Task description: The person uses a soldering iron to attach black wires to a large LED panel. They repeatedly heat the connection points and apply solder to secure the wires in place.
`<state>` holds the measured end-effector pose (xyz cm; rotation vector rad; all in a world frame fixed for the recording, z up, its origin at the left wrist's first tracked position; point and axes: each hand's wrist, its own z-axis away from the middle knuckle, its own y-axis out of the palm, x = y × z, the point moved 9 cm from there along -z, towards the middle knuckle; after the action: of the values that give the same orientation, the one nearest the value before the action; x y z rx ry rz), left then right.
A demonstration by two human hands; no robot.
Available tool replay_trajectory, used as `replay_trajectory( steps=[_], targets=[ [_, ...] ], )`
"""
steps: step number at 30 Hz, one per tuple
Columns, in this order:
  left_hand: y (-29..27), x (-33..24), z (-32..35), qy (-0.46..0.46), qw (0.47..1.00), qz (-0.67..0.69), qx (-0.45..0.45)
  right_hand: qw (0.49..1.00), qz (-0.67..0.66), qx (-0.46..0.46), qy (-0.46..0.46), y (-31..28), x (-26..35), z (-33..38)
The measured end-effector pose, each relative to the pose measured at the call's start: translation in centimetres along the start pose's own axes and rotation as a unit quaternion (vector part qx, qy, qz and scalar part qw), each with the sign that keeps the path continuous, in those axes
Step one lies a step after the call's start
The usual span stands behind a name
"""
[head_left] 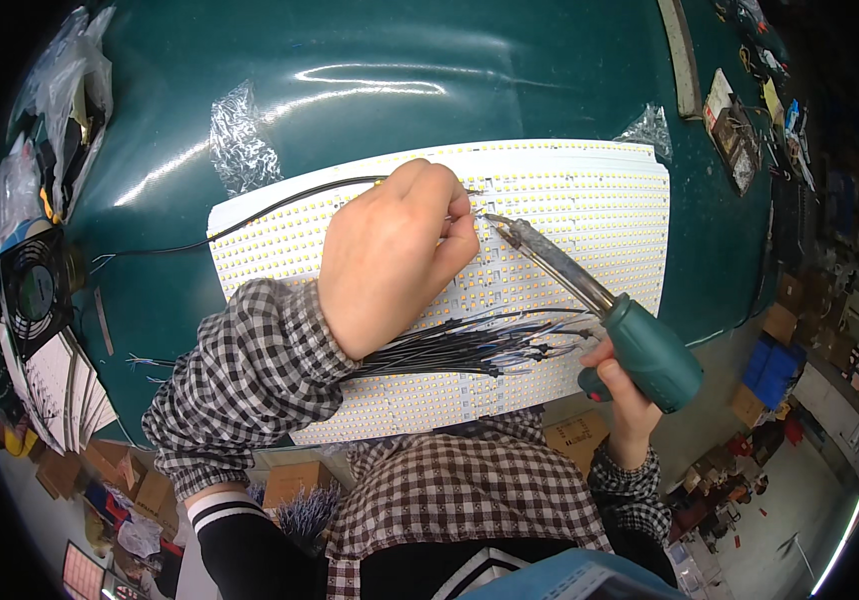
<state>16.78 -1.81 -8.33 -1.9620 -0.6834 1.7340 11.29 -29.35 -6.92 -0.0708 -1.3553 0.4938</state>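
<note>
My left hand is closed in a pinch over the LED boards, white panels dotted with rows of small yellow chips. A black cable runs from the left into that hand, and its thin end shows just past the fingertips. In my right hand is a green-handled soldering gun, its fingers wrapped round the grip. The gun slants up to the left, with its tip close to the left fingertips at the boards' middle strip. Whether the tip touches a wire cannot be made out.
A bundle of black cables with stripped ends lies across the boards' near part. Clear tape sticks to the green table at the far left. A black fan and white panels stand left; a dark block lies far right.
</note>
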Motion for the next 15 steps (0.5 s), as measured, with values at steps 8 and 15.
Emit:
replay_trajectory(
  steps=[8,15],
  targets=[
    [-0.02,-0.06,-0.03,0.002,1.0,-0.002,0.0,0.998,-0.014,-0.052,0.036,0.09,0.29,0.11],
    [-0.02,-0.04,0.01,0.003,1.0,-0.003,-0.001,0.997,-0.017,-0.062,0.043,-0.02,0.52,0.14]
  ],
)
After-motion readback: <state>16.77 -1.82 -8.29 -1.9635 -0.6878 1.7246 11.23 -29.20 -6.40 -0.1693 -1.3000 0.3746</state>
